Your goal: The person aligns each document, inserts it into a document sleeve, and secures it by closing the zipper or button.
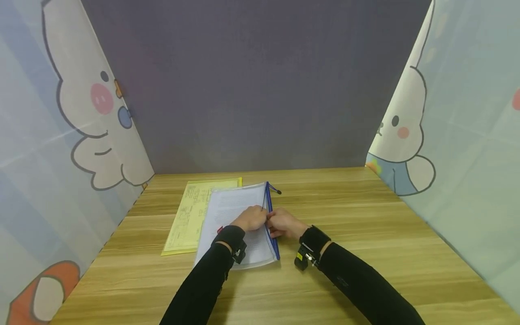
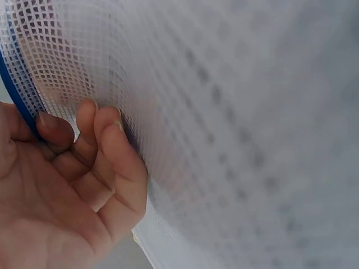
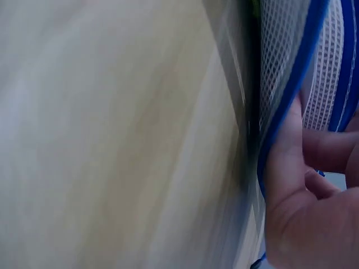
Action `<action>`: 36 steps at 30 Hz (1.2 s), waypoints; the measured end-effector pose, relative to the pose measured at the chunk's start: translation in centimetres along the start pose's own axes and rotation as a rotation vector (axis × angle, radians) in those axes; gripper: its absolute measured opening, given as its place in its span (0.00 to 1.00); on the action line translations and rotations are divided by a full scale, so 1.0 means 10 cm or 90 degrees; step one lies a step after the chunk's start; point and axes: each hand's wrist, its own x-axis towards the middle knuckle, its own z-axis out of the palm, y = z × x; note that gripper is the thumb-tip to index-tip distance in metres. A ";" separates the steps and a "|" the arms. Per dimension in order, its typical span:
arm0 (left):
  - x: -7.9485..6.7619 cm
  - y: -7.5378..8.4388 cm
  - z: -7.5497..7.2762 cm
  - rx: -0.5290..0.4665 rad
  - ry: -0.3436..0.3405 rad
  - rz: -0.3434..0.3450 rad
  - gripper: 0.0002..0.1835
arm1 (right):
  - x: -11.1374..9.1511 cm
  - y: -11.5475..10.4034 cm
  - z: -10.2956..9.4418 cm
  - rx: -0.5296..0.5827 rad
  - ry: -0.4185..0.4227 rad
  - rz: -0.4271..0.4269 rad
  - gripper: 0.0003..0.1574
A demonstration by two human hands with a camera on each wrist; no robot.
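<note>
A mesh zipper pouch [image 1: 243, 253] with blue edging lies on the table, printed paper showing through it. My left hand [image 1: 252, 217] is over the pouch, its curled fingers holding the blue edge. In the left wrist view, that blue edge [image 2: 15, 98] runs down to the left hand's [image 2: 84, 185] fingertips, beside the white mesh. Across the edge, my right hand [image 1: 283, 222] grips the pouch's right side. Two blue bands [image 3: 291, 84] stand apart in the right wrist view, and fingers of the right hand [image 3: 314, 196] reach between them.
A yellow document folder [image 1: 184, 225] lies partly under the pouch on its left. A dark-tipped blue cord [image 1: 276, 189] sticks out at the pouch's far right corner. The wood-patterned table [image 1: 365, 225] meets a grey panel [image 1: 260, 90] behind and printed curtains [image 1: 459, 203] at both sides.
</note>
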 end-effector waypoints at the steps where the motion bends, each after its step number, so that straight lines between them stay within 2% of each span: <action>1: 0.01 0.00 0.01 -0.006 -0.003 0.003 0.19 | 0.00 0.01 0.00 -0.016 0.001 -0.002 0.12; 5: 0.02 -0.01 0.04 -0.019 -0.009 0.010 0.20 | -0.02 0.04 -0.03 -0.063 -0.015 -0.017 0.14; 11: -0.01 0.02 0.05 -0.056 -0.018 0.001 0.24 | -0.05 0.07 -0.10 -0.076 -0.033 -0.022 0.12; 13: -0.03 0.05 0.03 -0.050 -0.020 0.002 0.26 | -0.08 0.08 -0.13 -0.080 -0.032 -0.019 0.10; 16: -0.07 0.08 -0.01 -0.012 -0.003 -0.001 0.24 | -0.11 0.09 -0.18 -0.072 -0.033 -0.012 0.10; 19: -0.12 0.08 -0.05 0.073 0.031 -0.022 0.19 | -0.14 0.10 -0.22 -0.064 -0.043 -0.004 0.10; 22: -0.17 0.03 -0.07 0.141 0.040 -0.066 0.25 | -0.17 0.12 -0.27 -0.064 -0.056 0.001 0.11; 24: -0.21 -0.01 -0.08 0.186 0.030 -0.094 0.32 | -0.20 0.13 -0.31 -0.068 -0.064 0.004 0.13; 28: -0.29 -0.07 -0.08 0.220 -0.013 -0.133 0.41 | -0.26 0.16 -0.38 -0.087 -0.073 0.001 0.14; 36: -0.38 -0.04 -0.10 0.227 -0.057 -0.133 0.52 | -0.34 0.17 -0.48 -0.134 -0.101 -0.023 0.06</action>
